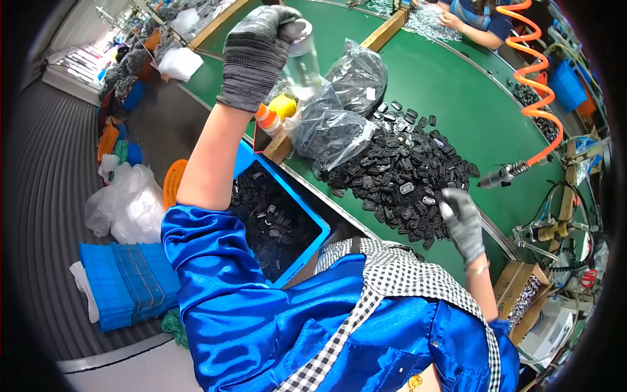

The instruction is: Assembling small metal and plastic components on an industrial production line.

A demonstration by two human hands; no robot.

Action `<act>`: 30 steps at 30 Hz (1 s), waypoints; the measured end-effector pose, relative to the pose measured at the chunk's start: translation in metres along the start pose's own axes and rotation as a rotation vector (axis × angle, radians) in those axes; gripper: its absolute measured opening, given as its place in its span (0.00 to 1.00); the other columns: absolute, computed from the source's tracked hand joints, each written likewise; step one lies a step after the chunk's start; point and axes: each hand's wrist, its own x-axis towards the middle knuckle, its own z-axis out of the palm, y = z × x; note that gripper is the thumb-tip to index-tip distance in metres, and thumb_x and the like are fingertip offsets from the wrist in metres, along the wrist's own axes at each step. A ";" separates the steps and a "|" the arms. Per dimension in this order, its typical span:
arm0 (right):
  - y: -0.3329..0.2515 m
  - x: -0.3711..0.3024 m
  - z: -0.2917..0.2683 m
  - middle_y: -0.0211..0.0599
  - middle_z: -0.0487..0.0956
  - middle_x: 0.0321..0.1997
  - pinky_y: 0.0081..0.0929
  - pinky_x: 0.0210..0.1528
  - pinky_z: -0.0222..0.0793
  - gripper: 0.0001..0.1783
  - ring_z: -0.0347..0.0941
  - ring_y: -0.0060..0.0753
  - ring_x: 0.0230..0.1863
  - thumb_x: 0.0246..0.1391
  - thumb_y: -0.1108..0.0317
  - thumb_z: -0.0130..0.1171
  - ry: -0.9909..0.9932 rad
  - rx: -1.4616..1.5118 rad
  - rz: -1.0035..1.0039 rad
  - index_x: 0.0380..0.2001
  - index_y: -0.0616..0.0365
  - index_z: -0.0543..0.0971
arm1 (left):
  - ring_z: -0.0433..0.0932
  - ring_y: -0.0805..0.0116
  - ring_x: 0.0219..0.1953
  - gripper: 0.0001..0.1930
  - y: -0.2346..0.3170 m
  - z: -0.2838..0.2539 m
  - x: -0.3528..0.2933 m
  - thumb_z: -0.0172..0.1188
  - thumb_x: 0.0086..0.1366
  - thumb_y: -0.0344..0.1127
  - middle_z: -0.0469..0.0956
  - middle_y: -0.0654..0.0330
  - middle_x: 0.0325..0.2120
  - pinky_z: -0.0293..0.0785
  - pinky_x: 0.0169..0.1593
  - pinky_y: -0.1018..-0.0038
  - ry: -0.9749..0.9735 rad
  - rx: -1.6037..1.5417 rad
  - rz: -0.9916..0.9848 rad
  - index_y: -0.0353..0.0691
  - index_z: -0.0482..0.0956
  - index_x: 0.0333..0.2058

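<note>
My left hand (pixel 257 55), in a dark grey knit glove, is raised at the upper left and closed around the top of a clear cylindrical bottle (pixel 302 65). The bottle hangs over the table's near side, beside some plastic bags. My right hand (pixel 462 225), in a light grey glove, rests at the right edge of a heap of small black plastic parts (pixel 405 179). Its thumb and fingers are apart, and I see nothing held in them. A black plastic bag (pixel 330 124) lies against the heap's left side.
A green worktable (pixel 450 104) stretches ahead. An air screwdriver (pixel 503 175) hangs from an orange coiled hose (pixel 541 98) at right. A blue crate (pixel 313 245) of black parts stands at my left. An orange-capped bottle (pixel 269 121) stands near the table edge. A co-worker (pixel 480 23) sits across.
</note>
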 end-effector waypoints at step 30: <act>-0.034 -0.141 -0.156 0.48 0.73 0.54 0.37 0.55 0.68 0.43 0.71 0.47 0.53 0.39 0.49 0.70 0.548 -0.038 0.033 0.55 0.59 0.65 | 0.76 0.67 0.40 0.29 0.433 0.077 -0.080 0.75 0.45 0.35 0.77 0.59 0.38 0.73 0.47 0.71 -0.683 -1.422 -0.230 0.36 0.73 0.46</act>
